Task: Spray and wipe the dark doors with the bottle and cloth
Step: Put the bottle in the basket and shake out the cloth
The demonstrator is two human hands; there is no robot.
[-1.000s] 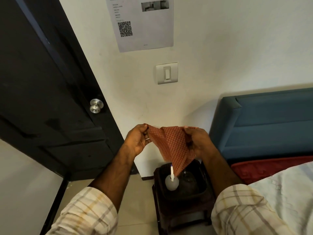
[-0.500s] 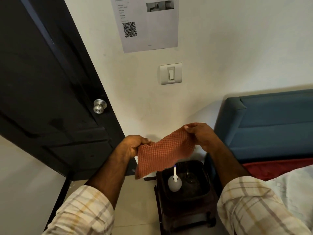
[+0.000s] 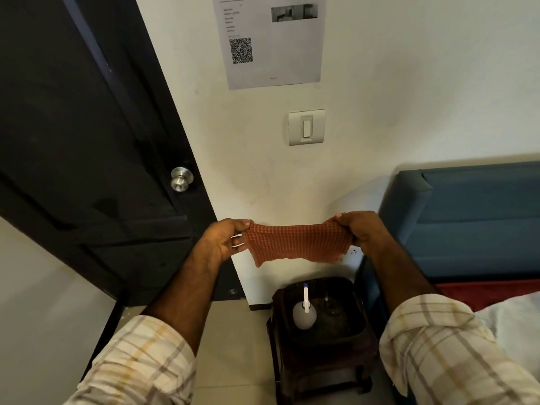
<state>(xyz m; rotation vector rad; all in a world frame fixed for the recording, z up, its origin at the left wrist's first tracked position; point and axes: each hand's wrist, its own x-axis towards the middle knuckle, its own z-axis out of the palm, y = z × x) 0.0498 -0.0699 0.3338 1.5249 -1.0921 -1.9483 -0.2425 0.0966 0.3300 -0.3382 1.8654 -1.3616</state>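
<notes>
While both arms reach forward, the left hand (image 3: 219,244) pinches the left end of the orange cloth (image 3: 296,244) and the right hand (image 3: 360,231) pinches its right end, so it hangs stretched flat between them in the air. Below, the white spray bottle (image 3: 304,314) stands upright in the left part of a dark stool (image 3: 327,355). At the left is the dark door (image 3: 87,159) with a metal knob (image 3: 181,179).

A light switch (image 3: 306,127) sits below a printed notice (image 3: 271,39), beside a blue headboard (image 3: 479,217).
</notes>
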